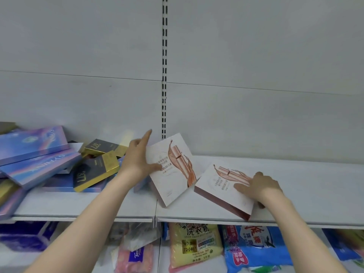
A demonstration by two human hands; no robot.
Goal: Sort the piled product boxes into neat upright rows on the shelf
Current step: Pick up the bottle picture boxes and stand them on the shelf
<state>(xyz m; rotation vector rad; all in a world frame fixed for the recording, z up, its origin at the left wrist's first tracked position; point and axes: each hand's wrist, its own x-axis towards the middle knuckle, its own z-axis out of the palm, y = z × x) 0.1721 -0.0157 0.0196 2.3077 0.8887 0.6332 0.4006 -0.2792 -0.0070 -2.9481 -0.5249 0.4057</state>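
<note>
**Now one apiece, both tilted**

Near the middle of the shelf [305,190] we have two white boxes, just beside each other. The left box [171,170] stands tilted on a lower corner, its printed face turned toward us. Our left grip [137,160] grasps it at the upper left edge, thumb pressed on the face and forefinger stretched up along the side. The right box [222,190] lies low and slanted, its near corner at the shelf's front lip. Our right grip [262,186] grasps it at the right edge, thumb on the face and fingers curled round beneath.

Left of our left arm lies the pile. The blue boxes [33,142] are stacked askew, with black-and-gold boxes [94,174] tipped across them. Behind everything runs the grey back panel [78,56] with its slotted post [164,75]. On the shelf below we see a yellow bag [195,245] and a blue bag [254,247] side by side.
</note>
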